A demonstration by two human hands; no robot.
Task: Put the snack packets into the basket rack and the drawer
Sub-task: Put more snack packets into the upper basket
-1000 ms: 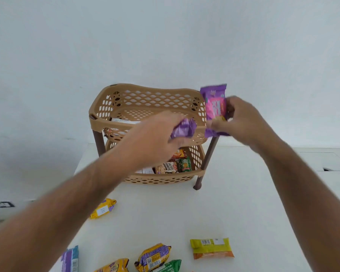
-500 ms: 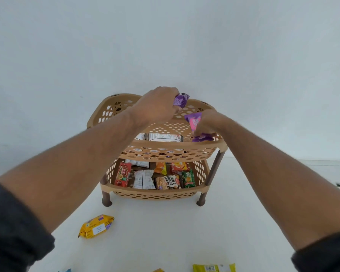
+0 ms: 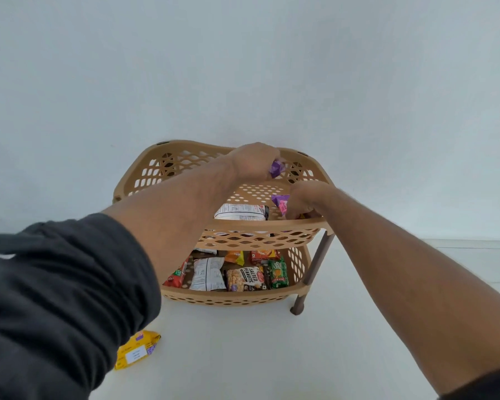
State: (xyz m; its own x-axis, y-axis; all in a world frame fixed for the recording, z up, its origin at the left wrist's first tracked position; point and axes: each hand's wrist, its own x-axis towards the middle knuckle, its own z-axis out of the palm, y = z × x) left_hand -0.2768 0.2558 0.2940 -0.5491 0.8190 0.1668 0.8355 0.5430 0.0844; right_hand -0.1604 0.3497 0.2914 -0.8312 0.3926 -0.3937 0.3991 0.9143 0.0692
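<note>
You're looking at a tan basket rack [image 3: 260,226] with diamond lattice walls and brown legs, on a white counter [image 3: 243,356]. A yellow packet [image 3: 136,352] lies there; purple wrappers [image 3: 276,168] and dark grey sleeves [image 3: 55,298] show.

Basket rack [image 3: 260,238]: tan moulded plastic, perforated lattice, matt; legs [image 3: 312,267] smooth brown plastic. Purple packet [image 3: 276,168] pinched in left hand [image 3: 253,161]: glossy crinkled foil. Purple-pink packet [image 3: 281,204] under right hand [image 3: 308,199]: glossy film. Sleeve [image 3: 64,298]: dark matt cloth. Table [image 3: 243,356]: smooth matt white.
</note>
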